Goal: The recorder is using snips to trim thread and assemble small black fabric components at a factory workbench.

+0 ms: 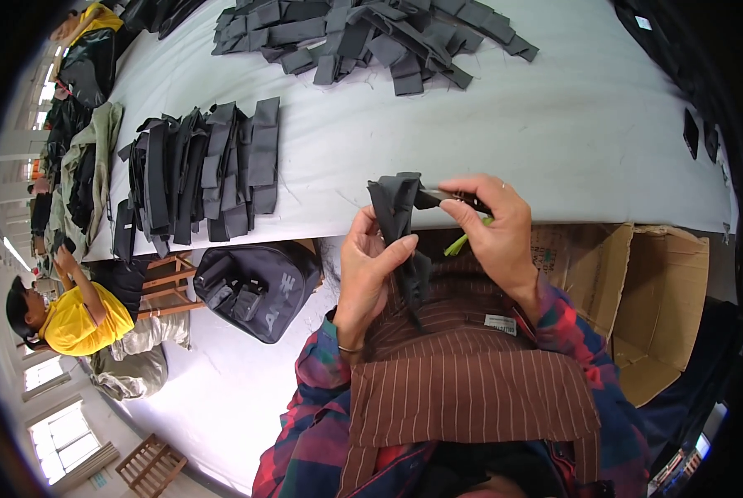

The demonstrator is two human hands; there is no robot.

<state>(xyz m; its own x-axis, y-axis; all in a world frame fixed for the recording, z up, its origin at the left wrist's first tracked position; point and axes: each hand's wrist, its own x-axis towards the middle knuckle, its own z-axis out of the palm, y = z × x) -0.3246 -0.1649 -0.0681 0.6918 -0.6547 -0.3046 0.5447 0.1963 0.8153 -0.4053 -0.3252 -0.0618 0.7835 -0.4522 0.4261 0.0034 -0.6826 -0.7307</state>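
The left hand [370,270] is closed on a dark fabric strip [398,224], with the thumb pressing the cloth from the front, so the strip stands folded and upright between both hands, just above the near edge of the white table [554,124]. The right hand [494,232] is closed narrowly on a small cutting tool [450,199] with a dark tip and a light green handle; the tip touches the top of the strip. I cannot tell if the blades of the tool are apart or together.

On the white table, to the left of the strip, lies a row of stacked dark strips [201,170], laid side by side in an orderly way. At the far side of the table there is a loose heap of the same dark pieces [363,37], well apart from the hands. A few small dark pieces [691,133] lie near the right edge of the table.

Below the table edge, to the right of the hands, an open brown cardboard box [657,290] stands with its flaps up. To the left of the hands, under the table edge, a black bag with light marking [259,286] rests beside a wooden stool [168,286]. The person wears a brown striped apron [471,382] with a small white rectangular label [499,324] near the right wrist, over a plaid shirt. Farther left of the table a person in a yellow shirt [77,319] is sitting.
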